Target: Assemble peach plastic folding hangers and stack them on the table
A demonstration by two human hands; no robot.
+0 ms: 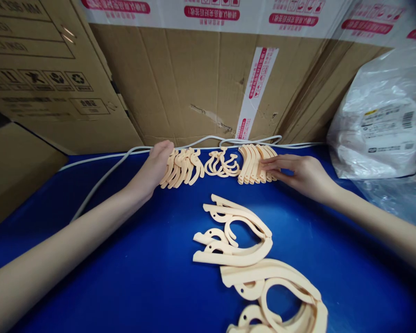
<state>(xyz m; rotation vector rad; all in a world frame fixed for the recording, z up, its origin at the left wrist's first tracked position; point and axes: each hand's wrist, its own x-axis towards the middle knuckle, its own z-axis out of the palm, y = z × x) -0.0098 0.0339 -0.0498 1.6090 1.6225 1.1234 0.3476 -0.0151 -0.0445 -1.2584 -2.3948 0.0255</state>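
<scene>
At the back of the blue table, my left hand (159,159) is at the left end of a row of cream plastic hanger arms (183,169). Its back faces me and hides the fingertips, so I cannot see what they hold. Across from it, my right hand (298,171) has its thumb and fingers closed on a curved hanger arm (265,162) in the right-hand row (249,164). Between the two rows lies a small heap of hanger hooks (223,164). Closer to me are folded hangers, one group (242,256) behind another (280,270).
Cardboard boxes (194,83) with printed tape stand along the back and left. A white cable (111,173) runs behind the rows and down the left side of the table (142,268). Clear plastic bags (384,120) with a label bulge at the right.
</scene>
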